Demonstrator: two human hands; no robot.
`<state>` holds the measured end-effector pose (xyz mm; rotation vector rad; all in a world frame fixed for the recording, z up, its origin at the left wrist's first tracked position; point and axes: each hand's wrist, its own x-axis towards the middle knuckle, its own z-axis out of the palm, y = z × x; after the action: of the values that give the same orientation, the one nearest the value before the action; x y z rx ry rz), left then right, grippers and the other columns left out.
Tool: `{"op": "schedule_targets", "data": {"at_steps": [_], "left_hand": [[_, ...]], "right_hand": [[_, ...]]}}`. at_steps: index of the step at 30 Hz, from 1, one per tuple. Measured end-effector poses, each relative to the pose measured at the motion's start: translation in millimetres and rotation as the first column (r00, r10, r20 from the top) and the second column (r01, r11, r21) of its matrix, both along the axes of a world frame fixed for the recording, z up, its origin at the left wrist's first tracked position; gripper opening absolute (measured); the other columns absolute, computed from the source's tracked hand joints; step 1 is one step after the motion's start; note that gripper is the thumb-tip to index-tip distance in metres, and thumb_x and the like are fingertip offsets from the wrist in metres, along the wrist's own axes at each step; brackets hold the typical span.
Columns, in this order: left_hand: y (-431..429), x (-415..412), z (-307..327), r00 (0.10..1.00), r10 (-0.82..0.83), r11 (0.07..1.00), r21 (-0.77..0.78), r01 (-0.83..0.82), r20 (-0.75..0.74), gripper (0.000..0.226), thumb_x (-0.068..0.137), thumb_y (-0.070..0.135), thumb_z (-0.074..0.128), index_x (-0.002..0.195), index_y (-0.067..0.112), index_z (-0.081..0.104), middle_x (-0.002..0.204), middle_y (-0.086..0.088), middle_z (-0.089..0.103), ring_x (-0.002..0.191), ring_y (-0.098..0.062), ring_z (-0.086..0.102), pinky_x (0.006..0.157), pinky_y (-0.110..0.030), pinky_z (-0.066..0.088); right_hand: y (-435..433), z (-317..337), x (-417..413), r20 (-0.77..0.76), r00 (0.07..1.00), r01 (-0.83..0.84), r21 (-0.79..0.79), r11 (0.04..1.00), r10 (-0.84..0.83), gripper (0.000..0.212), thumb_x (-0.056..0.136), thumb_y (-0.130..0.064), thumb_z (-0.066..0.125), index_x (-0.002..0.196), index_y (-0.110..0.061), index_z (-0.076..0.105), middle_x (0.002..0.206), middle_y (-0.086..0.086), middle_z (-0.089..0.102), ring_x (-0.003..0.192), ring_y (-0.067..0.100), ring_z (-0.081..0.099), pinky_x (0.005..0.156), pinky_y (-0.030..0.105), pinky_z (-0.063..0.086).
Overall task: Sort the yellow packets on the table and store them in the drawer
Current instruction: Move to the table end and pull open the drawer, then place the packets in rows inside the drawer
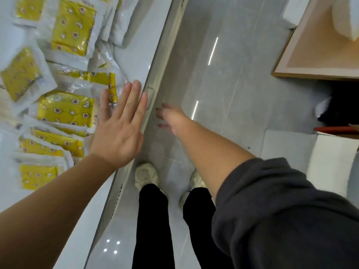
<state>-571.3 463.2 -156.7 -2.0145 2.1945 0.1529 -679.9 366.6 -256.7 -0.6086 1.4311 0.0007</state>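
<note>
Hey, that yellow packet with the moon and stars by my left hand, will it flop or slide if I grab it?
Probably floppy: the yellow packet has a thin, wrinkled clear wrapper. Likely slippery too: the plastic shines and neighbouring packets lie skewed. It looks flat, so likely light.

Packets (66, 109): yellow, printed with brown flowers, pale stars and moons; white edging. Table (134, 61): white. Floor (223, 74): glossy grey tile. Sleeve (281, 210): dark grey. Trousers (153, 220): black. Shoes (144, 175): cream.

Left hand (118, 129) flat beside yellow packets (66, 111); right hand (171, 117) lower.
</note>
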Motion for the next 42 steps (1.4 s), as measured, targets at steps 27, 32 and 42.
{"op": "schedule_targets", "data": {"at_steps": [27, 32, 42], "left_hand": [[-1, 0, 8, 0.998, 0.02, 0.999, 0.038, -0.018, -0.065, 0.051, 0.083, 0.031, 0.042, 0.128, 0.014, 0.059, 0.16, -0.019, 0.001, 0.148, -0.031, 0.0, 0.115, -0.061, 0.002], [-1, 0, 8, 0.997, 0.037, 0.997, 0.064, -0.033, -0.061, 0.044, 0.08, 0.029, 0.055, 0.12, 0.013, 0.062, 0.16, -0.019, -0.001, 0.148, -0.031, -0.002, 0.115, -0.061, 0.002], [-1, 0, 7, 0.998, 0.041, 0.995, 0.09, -0.037, -0.04, 0.036, 0.08, 0.027, 0.056, 0.112, 0.013, 0.063, 0.16, -0.018, -0.005, 0.148, -0.03, -0.007, 0.115, -0.06, -0.002]], "right_hand": [[-4, 54, -114, -0.014, 0.934, 0.357, 0.014, 0.934, -0.357, 0.048, 0.09, -0.063, 0.043, 0.111, -0.024, 0.063, 0.094, -0.005, 0.061, 0.086, 0.016, 0.059, 0.069, 0.035, 0.052], [8, 70, -96, -0.123, 0.977, 0.154, -0.167, 0.974, -0.176, 0.069, 0.084, -0.046, 0.065, 0.144, -0.027, 0.036, 0.132, -0.002, 0.055, 0.111, 0.017, 0.057, 0.096, 0.04, 0.049], [11, 83, -106, -0.287, 0.954, -0.008, -0.318, 0.948, -0.089, 0.057, 0.093, -0.003, 0.048, 0.146, -0.017, 0.033, 0.128, 0.0, 0.054, 0.09, 0.01, 0.057, 0.063, 0.014, 0.043]]}}
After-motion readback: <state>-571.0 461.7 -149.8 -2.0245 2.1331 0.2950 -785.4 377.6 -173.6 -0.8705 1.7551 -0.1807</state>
